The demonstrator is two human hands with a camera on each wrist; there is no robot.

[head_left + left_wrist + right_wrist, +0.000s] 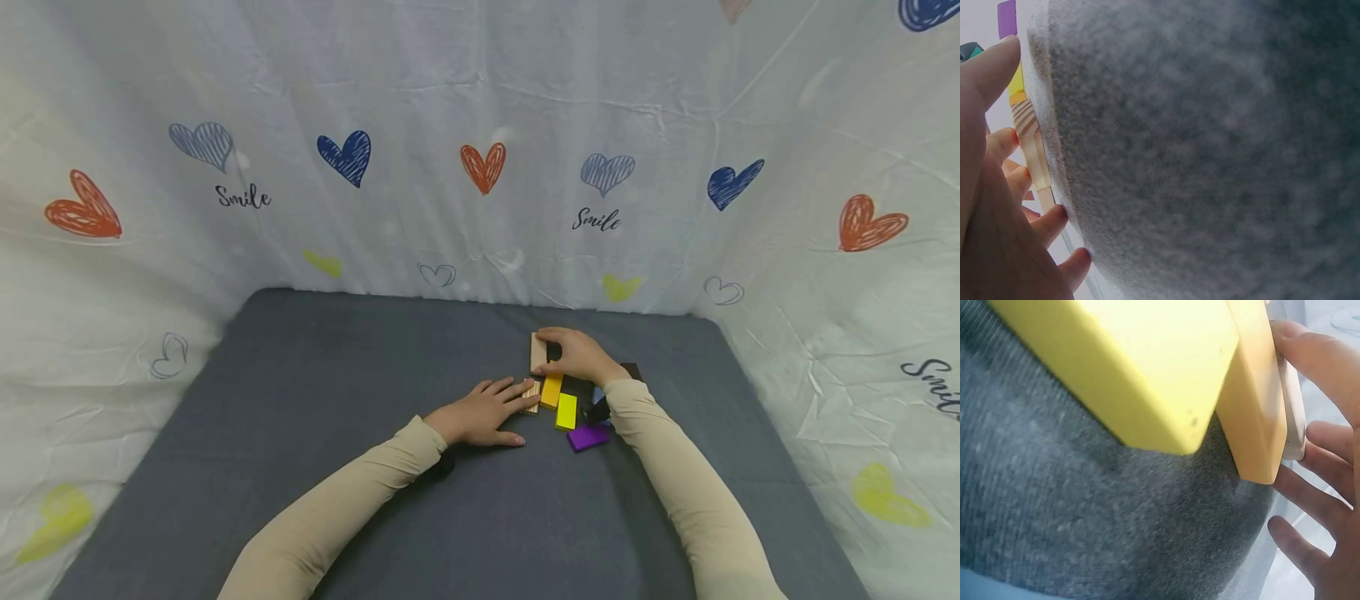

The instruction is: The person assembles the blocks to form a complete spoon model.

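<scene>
The pale block, with the orange block near its 5 o'clock in the head view, is pinched at its ends between the right hand's thumb and fingers; a light, even squeeze should keep it from twisting into that neighbour. At 6 o'clock, the left hand, fingers spread, reaches over the striped block, where gentle pressure would steady it against the bench without nudging the yellow block at 5 o'clock.
</scene>
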